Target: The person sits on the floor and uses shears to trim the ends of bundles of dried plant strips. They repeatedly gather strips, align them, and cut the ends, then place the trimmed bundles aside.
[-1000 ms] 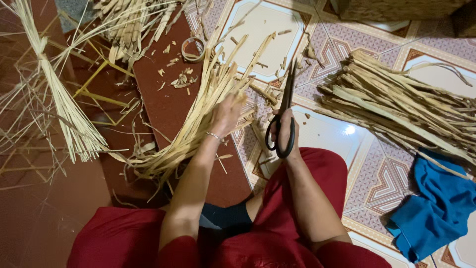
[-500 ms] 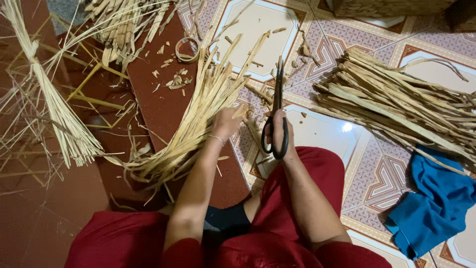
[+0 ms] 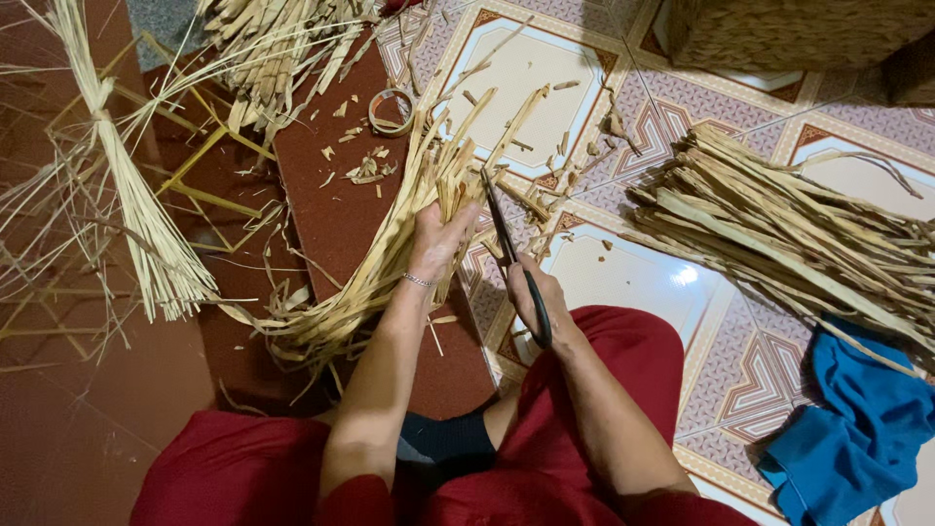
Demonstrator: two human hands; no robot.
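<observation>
Gripping the bundle of dried straw strips (image 3: 409,234) with my left hand (image 3: 440,244), I am pressing my palm and fingers closed over it. Its long axis is running from 7 o'clock up to 1 o'clock. My right hand (image 3: 536,304), just beside at 4 o'clock, is holding black scissors (image 3: 508,248), blades nearly shut and pointing at 11 o'clock, touching the bundle's right edge.
</observation>
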